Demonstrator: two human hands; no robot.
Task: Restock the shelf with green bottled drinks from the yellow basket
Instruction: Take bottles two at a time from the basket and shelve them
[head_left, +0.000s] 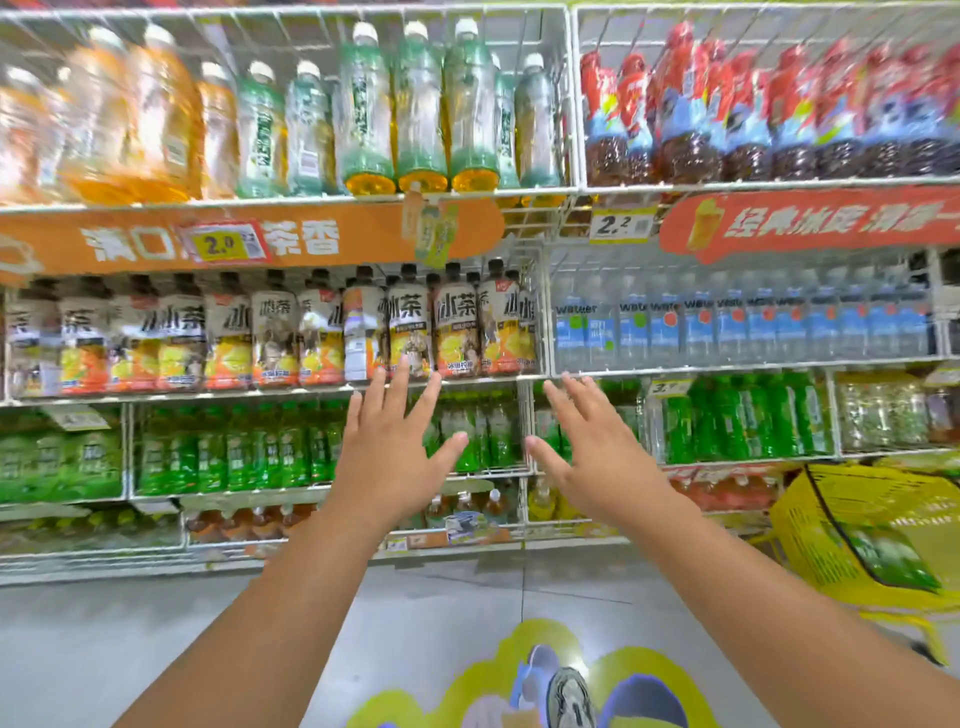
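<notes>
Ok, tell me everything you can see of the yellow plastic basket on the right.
The yellow plastic shopping basket sits low at the right edge of the view, in front of the bottom shelves. Its walls are perforated mesh with a solid rim, and it looks tilted, its opening facing the camera. A thin dark handle arcs across the opening. Inside lies at least one green-labelled bottle, blurred. Neither hand touches it; both are raised, fingers spread, toward the shelf.

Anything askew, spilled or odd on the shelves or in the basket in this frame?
One oddity: in the iced-tea row, a bottle is turned so its white back label faces out while its neighbours show their fronts. Nothing spilled. Both hands, left hand and right hand, are empty.
</notes>
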